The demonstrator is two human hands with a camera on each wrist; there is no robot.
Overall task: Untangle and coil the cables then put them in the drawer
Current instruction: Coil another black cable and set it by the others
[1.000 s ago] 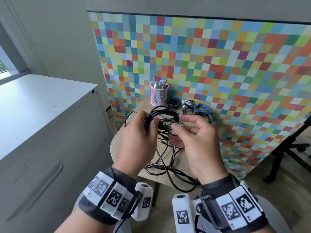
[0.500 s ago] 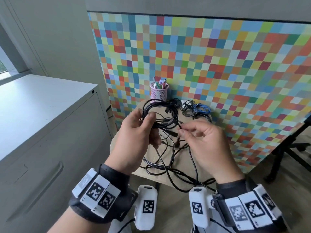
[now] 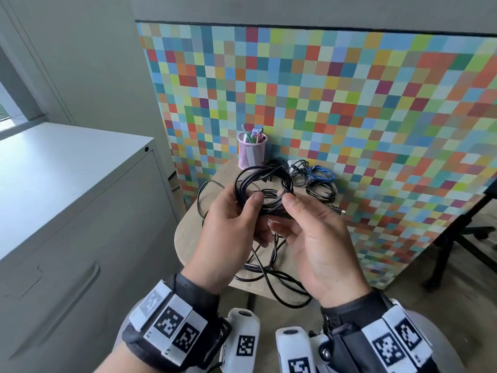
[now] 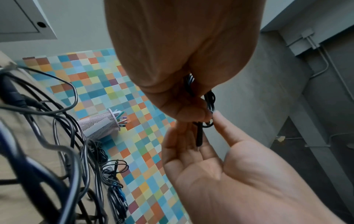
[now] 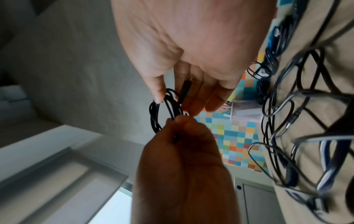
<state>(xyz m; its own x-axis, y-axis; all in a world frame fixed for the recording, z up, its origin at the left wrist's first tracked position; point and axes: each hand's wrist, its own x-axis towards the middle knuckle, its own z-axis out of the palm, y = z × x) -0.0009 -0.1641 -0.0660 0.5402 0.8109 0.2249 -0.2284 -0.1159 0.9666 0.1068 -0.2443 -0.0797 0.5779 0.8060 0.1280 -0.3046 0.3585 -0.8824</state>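
Observation:
My left hand (image 3: 242, 211) pinches a coil of black cable (image 3: 262, 175) between thumb and fingers above the small round table (image 3: 193, 232). My right hand (image 3: 304, 224) is palm up beside it, its thumb tip touching the coil's loops. The cable's black plug end (image 4: 199, 136) lies across the straight right fingers (image 4: 191, 145). The right wrist view shows the same coil (image 5: 159, 115) and plug (image 5: 184, 91). Loose black cables (image 3: 269, 270) lie tangled on the table under my hands. The grey cabinet's drawers (image 3: 67, 238) on the left are closed.
A pink mesh pen cup (image 3: 251, 153) stands at the table's back edge against the checkered panel (image 3: 349, 103). Beside it lie a blue cable bundle (image 3: 321, 173) and a small black coil (image 3: 321, 192). Black chair legs (image 3: 457, 238) stand at the right.
My right hand, which pinched the cable out to the right half a second ago, has come back to the coil with the plug end. The left hand kept its grip.

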